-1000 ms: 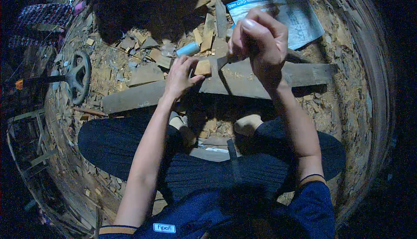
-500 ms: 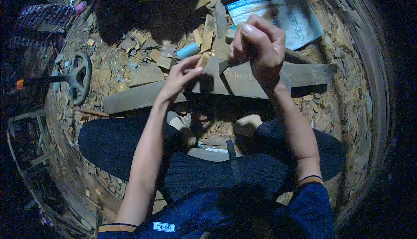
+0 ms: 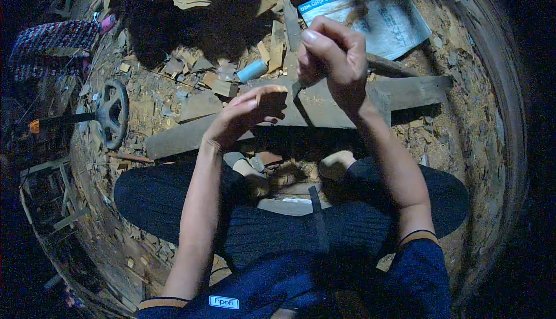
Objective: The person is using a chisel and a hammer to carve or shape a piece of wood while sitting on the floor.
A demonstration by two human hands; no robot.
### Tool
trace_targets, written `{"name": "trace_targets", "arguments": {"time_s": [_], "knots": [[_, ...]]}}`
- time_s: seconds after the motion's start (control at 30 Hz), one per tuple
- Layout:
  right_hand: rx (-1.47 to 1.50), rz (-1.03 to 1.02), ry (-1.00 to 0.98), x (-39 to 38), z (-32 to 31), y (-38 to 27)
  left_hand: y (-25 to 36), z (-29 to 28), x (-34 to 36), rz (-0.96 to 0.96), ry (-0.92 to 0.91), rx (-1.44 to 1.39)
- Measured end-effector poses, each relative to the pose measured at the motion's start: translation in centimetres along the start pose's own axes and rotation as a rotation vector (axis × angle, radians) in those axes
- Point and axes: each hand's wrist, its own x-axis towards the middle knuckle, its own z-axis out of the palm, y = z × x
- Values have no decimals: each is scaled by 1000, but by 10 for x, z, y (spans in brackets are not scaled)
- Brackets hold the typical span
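Note:
My right hand point(image 3: 337, 58) is closed in a fist above the wooden beam point(image 3: 194, 134), thumb on top. What it grips, if anything, is hidden inside the fingers. Just below it, a dark, thin, bent shape point(image 3: 296, 89) shows against the beam; whether it is a blade or a shadow I cannot tell. My left hand point(image 3: 246, 111) hovers over the beam's near edge, fingers stretched to the right and slightly apart. No wood piece shows clearly in it. Beyond the left hand lies a light-blue cylinder point(image 3: 252, 71) among wood offcuts.
Wood scraps point(image 3: 219, 83) and chips cover the ground around the beam. A printed blue-and-white sheet point(image 3: 394, 32) lies at the far right. To the left are a grey spoked wheel point(image 3: 113, 115) and a checked cloth point(image 3: 52, 44). My feet point(image 3: 337, 164) rest just this side of the beam.
My left hand has turned and its fingers have straightened; the small wood piece it pinched no longer shows clearly. My right fist has shifted slightly left. The view has moved a little.

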Motion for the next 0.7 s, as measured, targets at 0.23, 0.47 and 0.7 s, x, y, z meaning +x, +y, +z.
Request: {"name": "trace_targets", "arguments": {"time_s": [0.23,0.47,0.7], "knots": [[-40,-43,-22,3,5,3,-26,-33,16,-2,328,702],[-45,-6,-62,-1,1,3,-36,-30,25,256,507,1418],[-19,3,-69,4,10,6,-38,-34,26,352,468,1620]]}}
